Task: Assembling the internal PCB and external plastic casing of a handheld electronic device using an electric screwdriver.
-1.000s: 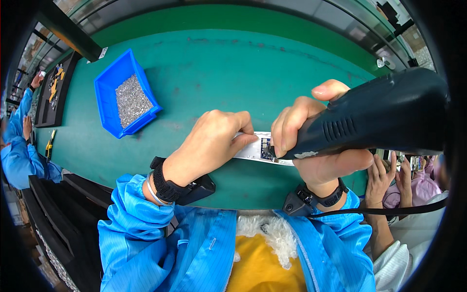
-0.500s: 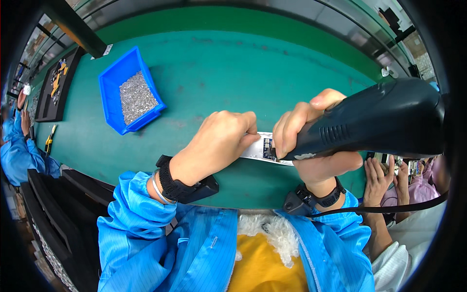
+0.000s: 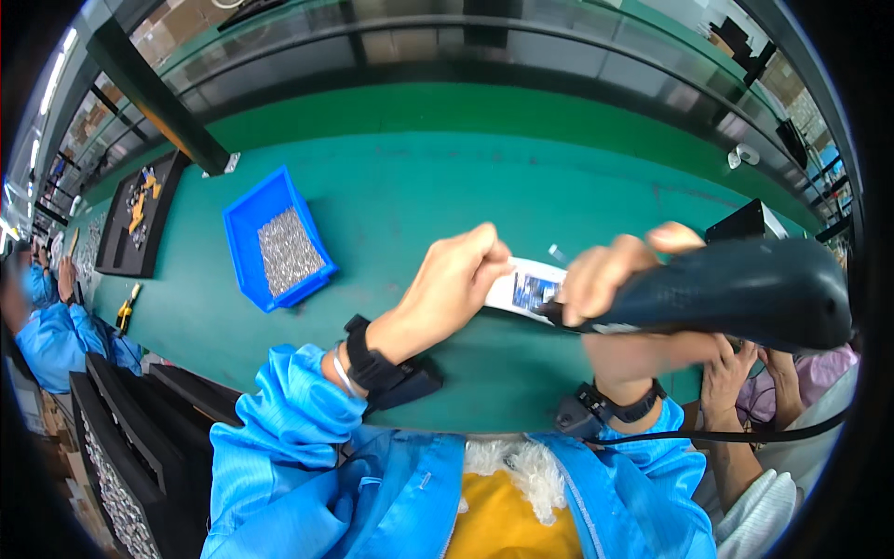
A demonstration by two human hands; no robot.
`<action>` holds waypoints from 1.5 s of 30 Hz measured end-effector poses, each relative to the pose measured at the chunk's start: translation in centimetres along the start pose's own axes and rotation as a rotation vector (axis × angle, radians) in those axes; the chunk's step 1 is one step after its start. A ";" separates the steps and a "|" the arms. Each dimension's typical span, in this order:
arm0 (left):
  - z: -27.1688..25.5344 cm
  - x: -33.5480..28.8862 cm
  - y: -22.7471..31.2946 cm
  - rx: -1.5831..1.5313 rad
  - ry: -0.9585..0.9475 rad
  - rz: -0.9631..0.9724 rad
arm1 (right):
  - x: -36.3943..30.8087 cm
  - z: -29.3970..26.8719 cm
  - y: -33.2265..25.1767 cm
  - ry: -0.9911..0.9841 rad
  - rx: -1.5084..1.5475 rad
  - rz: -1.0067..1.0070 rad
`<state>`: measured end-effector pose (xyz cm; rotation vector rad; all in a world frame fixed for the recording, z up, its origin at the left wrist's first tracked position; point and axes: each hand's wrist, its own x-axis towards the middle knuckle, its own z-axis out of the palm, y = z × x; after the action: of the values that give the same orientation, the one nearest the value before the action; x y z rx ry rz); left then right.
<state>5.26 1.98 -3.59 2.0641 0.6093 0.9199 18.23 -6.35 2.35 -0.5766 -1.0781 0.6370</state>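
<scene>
My left hand pinches the left end of a small white housing with finger and thumb. A blue circuit board lies in the housing. My right hand, smeared by motion, is wrapped round a black corded electric screwdriver. The tool lies almost level, its narrow tip pointing left at the right part of the board; whether the tip touches is too blurred to tell. My right fingers hide the housing's right end. Farther left, a blue bin holds many small silvery metal parts.
A black tray with yellow-handled tools stands at the far left, with a yellow-and-black tool nearer. A green post rises at the back left. A black box sits back right. Co-workers' hands are at right; a blue-sleeved person is left.
The view has tilted up, so the bench sits lower in the picture. My right hand and the screwdriver have shifted slightly right of the board, uncovering more of it. My left hand keeps its pinch.
</scene>
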 end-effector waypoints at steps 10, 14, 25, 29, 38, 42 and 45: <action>-4.2 18.6 -11.9 0.664 0.442 0.567 | 0.6 -3.3 -0.3 0.063 0.017 -0.063; -3.5 18.2 -12.9 1.112 0.115 0.115 | 0.0 -4.4 -0.3 0.051 0.012 0.030; 2.2 1.0 0.5 0.283 -0.313 0.264 | 0.1 -3.1 0.4 0.099 0.132 0.099; 3.7 -0.9 1.7 0.053 -0.227 0.247 | -1.0 -4.2 0.0 0.027 0.206 0.114; 2.4 -3.1 2.6 -0.019 -0.174 0.092 | -1.5 -1.4 0.5 0.048 0.124 0.064; 3.2 -3.2 2.7 0.013 -0.165 0.091 | -1.5 -1.6 0.4 0.068 0.105 0.085; 3.2 -3.3 2.6 0.046 -0.117 0.136 | -1.5 -1.5 0.5 0.067 0.097 0.096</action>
<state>5.96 -3.19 -4.17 2.2054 0.4357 0.8615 19.01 -7.29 0.56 -0.5643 -0.9562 0.7450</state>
